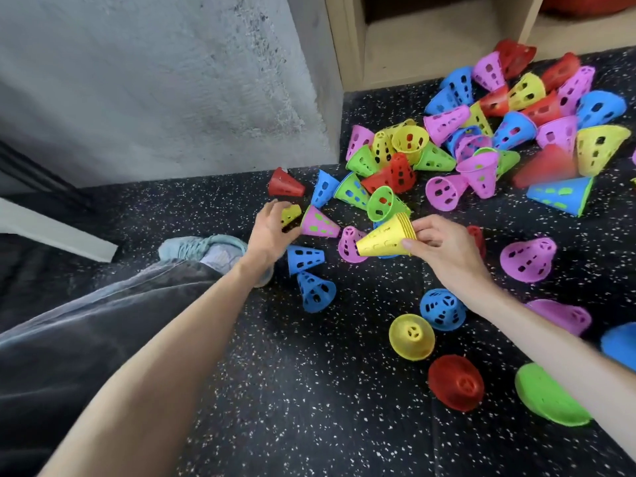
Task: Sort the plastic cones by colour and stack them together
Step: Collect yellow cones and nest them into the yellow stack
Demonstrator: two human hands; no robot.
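Above the speckled black floor (309, 390), near the middle of the view, the right hand (437, 246) holds a nested stack of yellow cones (385, 239) on its side, thumb and fingers pinching the wide rim end, narrow tip pointing left. To its left, the left hand (272, 228) curls its fingers round a single yellow cone (290, 215) lying on the floor, touching a pink cone (318, 223) that has green showing through its holes. Just below the left hand lie two blue cones (309, 273), one beside the other. Nearer the person stand four upright cones, well apart from the pile: a blue cone (442, 308), a yellow one (411, 336), a red one (456, 382) and a green one (547, 395). Beyond the hands, a loose heap of mixed cones (481, 132) spreads toward a pale wooden shelf unit (347, 46). A grey concrete wall (155, 80) rises at upper left. A dark trouser leg (86, 321) and light blue shoe (203, 247) lie at left.
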